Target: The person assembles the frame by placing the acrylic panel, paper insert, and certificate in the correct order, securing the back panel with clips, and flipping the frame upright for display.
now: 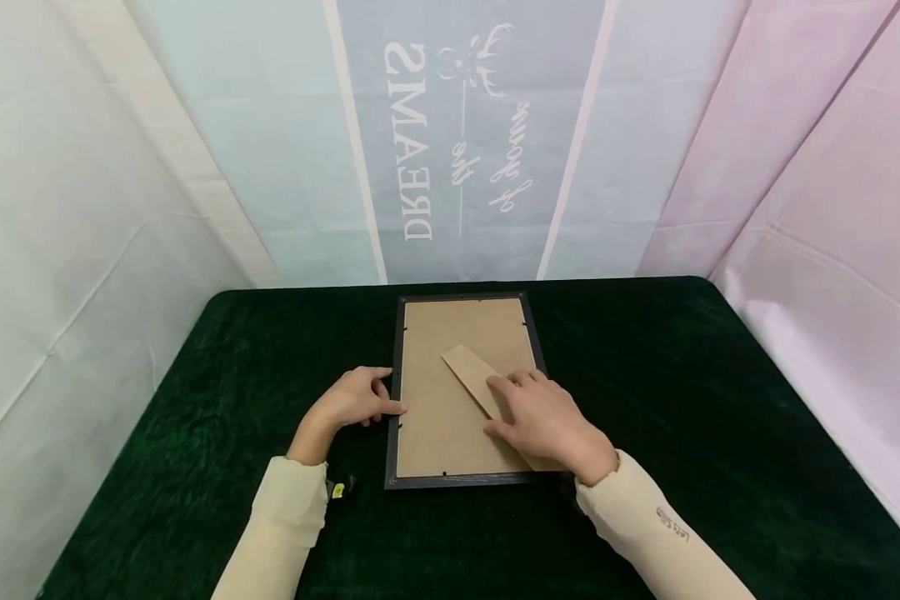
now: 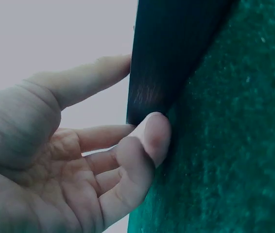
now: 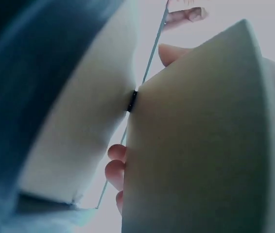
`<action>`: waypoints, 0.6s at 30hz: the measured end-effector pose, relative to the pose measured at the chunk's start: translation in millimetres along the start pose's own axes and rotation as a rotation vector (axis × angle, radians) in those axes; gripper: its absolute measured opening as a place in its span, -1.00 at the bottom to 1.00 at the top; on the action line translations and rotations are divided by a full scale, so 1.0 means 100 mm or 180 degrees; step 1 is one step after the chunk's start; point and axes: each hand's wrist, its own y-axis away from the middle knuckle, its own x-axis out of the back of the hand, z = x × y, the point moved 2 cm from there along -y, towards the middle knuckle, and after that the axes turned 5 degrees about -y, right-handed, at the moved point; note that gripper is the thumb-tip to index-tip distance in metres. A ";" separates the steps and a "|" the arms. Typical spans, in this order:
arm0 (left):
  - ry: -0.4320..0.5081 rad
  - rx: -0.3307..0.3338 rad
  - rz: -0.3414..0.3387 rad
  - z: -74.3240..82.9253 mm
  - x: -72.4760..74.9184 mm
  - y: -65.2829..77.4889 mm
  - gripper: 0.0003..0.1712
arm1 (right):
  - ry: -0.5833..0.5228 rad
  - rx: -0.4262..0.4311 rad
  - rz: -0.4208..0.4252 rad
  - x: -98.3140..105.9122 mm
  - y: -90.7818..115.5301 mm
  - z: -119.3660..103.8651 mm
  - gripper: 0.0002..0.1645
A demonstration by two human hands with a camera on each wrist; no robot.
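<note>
A dark picture frame (image 1: 450,481) lies face down, with its brown backing board (image 1: 431,442) uppermost. At the frame's left side, my left hand (image 1: 356,398) holds the edge. The left wrist view shows the thumb against the frame's dark side (image 2: 164,58) and a curled finger at its lower edge. Over the backing's right half, my right hand (image 1: 547,417) grips a flat, tapered easel leg (image 1: 468,367), which lies slantwise across the board. Close up in the right wrist view, the leg (image 3: 200,131) has fingertips showing on both its sides and hides much of the hand.
A dark green plush cloth (image 1: 255,358) covers the table around the frame. Small black tabs (image 1: 444,474) sit along the inner rim. A printed fabric backdrop (image 1: 465,250) hangs behind the table, with pale fabric walls (image 1: 810,317) at both sides.
</note>
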 end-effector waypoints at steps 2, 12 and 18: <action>0.0015 -0.0027 0.0018 0.01 -0.01 0.00 -0.11 | 0.0002 0.0012 0.0001 -0.01 -0.01 0.00 -0.21; -0.0131 -0.0145 0.0151 0.06 -0.03 -0.01 -0.21 | -0.0013 0.0187 0.0107 0.01 -0.01 0.02 -0.32; -0.0426 -0.0238 0.0391 0.10 -0.02 -0.01 -0.25 | 0.0127 0.0280 0.0141 0.04 -0.02 0.01 -0.38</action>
